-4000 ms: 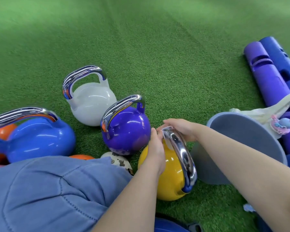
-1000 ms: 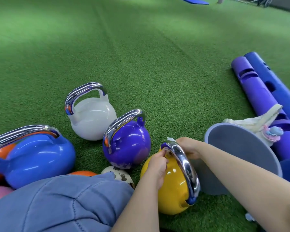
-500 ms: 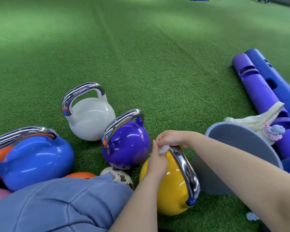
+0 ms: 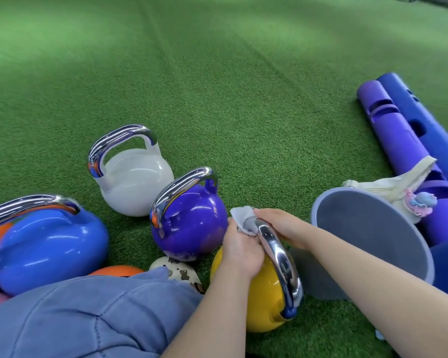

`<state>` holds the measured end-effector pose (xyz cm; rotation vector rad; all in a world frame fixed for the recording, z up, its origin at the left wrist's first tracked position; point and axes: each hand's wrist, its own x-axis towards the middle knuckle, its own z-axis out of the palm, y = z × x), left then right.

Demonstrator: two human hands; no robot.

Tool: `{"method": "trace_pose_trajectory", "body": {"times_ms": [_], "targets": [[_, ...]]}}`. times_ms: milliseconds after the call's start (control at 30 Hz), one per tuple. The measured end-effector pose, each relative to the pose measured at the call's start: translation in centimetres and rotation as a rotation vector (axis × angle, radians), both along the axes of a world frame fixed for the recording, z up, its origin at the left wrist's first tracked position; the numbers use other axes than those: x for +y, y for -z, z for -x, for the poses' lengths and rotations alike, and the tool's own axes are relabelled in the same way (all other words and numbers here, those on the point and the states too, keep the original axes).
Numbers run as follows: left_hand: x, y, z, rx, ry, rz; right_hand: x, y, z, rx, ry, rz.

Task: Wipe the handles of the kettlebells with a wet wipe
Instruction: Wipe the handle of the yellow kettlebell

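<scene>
Both hands (image 4: 239, 248) (image 4: 279, 226) are pinching the wipe (image 4: 241, 218) around the handle's (image 4: 279, 257) far end; the handle is running back toward the person.

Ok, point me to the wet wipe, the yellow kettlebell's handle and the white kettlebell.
wet wipe (image 4: 239, 215): head view, on its free upper corner.
yellow kettlebell's handle (image 4: 278, 250): head view, mid chrome bar.
white kettlebell (image 4: 137, 182): head view, middle of its round body.
</scene>
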<state>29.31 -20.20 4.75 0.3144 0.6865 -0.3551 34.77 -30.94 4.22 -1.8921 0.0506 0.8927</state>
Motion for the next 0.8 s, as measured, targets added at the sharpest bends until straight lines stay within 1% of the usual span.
{"method": "trace_pose_trajectory", "body": {"times_ms": [67,133,167,233,300,400,467,533,600,667,700,733,800], "targets": [[-0.3,-0.4,0.2,-0.028,0.046,-0.082,0.2,-0.8,0.0,-0.043,-0.031,-0.016],[-0.5,-0.7,0.5,-0.067,0.128,-0.24,0.3,-1.8,0.4,-0.095,-0.058,-0.025],[-0.6,-0.5,0.6,-0.08,0.172,-0.346,0.3,-2.2,0.5,-0.115,-0.073,-0.02],[-0.6,-0.3,0.9,-0.122,0.294,-0.621,0.3,-2.6,1.0,-0.161,-0.098,0.02],[-0.5,-0.5,1.5,-0.202,0.442,-0.859,0.0,-3.1,1.8,-0.22,-0.089,0.051],[-0.2,-0.8,2.7,-0.29,0.608,-1.212,-0.6,-3.6,3.1,-0.278,-0.049,0.007],[0.1,-1.0,3.5,-0.385,0.651,-1.376,-1.4,-3.9,4.2,-0.294,-0.04,-0.018],[0.4,-1.5,4.3,-0.465,0.659,-1.469,-2.1,-3.7,5.2,-0.344,-0.034,-0.046],[0.7,-2.1,5.0,-0.511,0.601,-1.534,-2.8,-3.5,6.4,-0.423,-0.014,-0.026],[0.5,-2.8,5.4,-0.553,0.513,-1.511,-3.3,-3.5,7.8,-0.498,0.051,-0.015],[0.3,-3.2,5.5,-0.571,0.473,-1.439,-3.3,-3.8,8.6,-0.528,0.11,-0.042],[-0.1,-4.0,5.8,-0.575,0.449,-1.325,-3.5,-4.0,9.4,-0.553,0.183,-0.07],[-0.6,-5.0,6.5,-0.571,0.466,-1.023,-4.0,-4.7,10.7,-0.583,0.314,-0.125]]}}
